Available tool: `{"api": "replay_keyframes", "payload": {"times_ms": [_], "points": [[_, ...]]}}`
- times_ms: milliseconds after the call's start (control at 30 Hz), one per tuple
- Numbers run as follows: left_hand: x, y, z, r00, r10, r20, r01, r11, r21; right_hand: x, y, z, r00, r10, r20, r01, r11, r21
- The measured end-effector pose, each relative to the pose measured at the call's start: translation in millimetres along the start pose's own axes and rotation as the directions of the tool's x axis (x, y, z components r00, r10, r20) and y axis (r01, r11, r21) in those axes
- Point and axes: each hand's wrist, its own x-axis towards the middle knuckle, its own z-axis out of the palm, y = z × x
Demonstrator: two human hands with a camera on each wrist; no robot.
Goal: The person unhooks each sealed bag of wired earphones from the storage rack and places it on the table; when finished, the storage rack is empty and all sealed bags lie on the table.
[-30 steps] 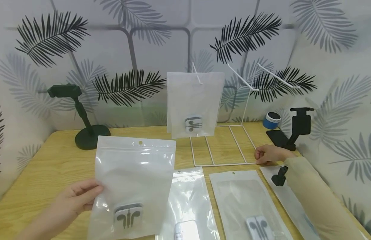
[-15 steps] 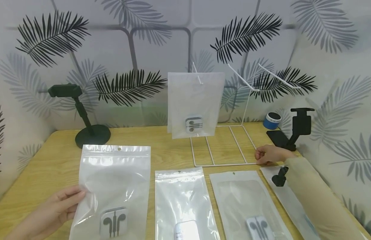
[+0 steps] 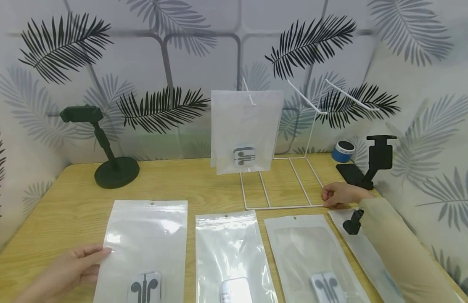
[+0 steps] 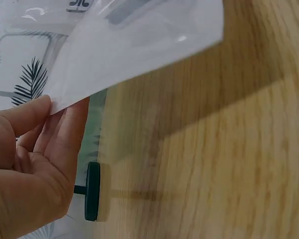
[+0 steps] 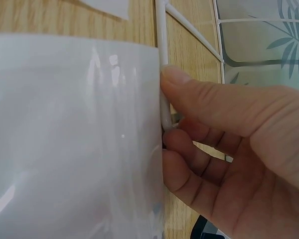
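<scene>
A white zip bag with earphones in a clear case is pinched at its left edge between the thumb and fingers of my left hand. In the left wrist view, that bag is raised above the wood and casts a shadow. My right hand grips the front right corner of a white wire display rack; in the right wrist view, thumb and curled fingers close round the wire. Bags of earphones hang from the rack's left hook.
More earphone bags lie in a row: a middle one, one to its right, and another partly under the right sleeve. A dark green stand, a blue speaker and a black phone holder stand behind.
My left hand has brought its bag leftward, then lower, so it now lies left of the middle bag and no longer overlaps it. The right hand has stayed on the rack.
</scene>
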Motion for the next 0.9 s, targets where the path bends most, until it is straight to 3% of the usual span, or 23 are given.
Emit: {"api": "replay_keyframes", "payload": {"times_ms": [100,300,367,533,633,767,900], "points": [[1.8,-4.0,0.6,0.998,-0.011,-0.066,0.021,0.989,0.145,0.7,1.4,0.0,1.0,-0.009,-0.003,0.009,1.0,-0.002],[3.4,-10.3,8.3,0.977,-0.032,-0.213,0.111,0.922,0.372,1.1,2.1,0.1,1.0,-0.021,0.0,0.021,1.0,-0.005],[4.4,-11.6,10.3,0.977,-0.027,-0.214,0.116,0.904,0.412,1.3,2.0,0.3,1.0,-0.015,-0.001,0.015,1.0,0.002],[7.2,-13.8,13.1,0.989,0.041,-0.141,0.042,0.843,0.536,1.0,2.3,0.0,1.0,-0.014,-0.005,0.014,1.0,-0.007],[9.4,-15.1,15.6,0.989,0.062,-0.133,0.027,0.812,0.583,0.7,2.4,0.4,1.0,-0.015,-0.007,0.015,1.0,-0.013],[13.5,-16.1,21.1,0.971,0.021,-0.238,0.134,0.78,0.611,0.4,1.8,1.1,1.0,-0.018,-0.004,0.018,1.0,-0.007],[14.6,-17.7,20.9,0.975,0.038,-0.219,0.119,0.746,0.655,0.4,1.0,0.5,1.0,-0.012,0.004,0.012,1.0,-0.003]]}}
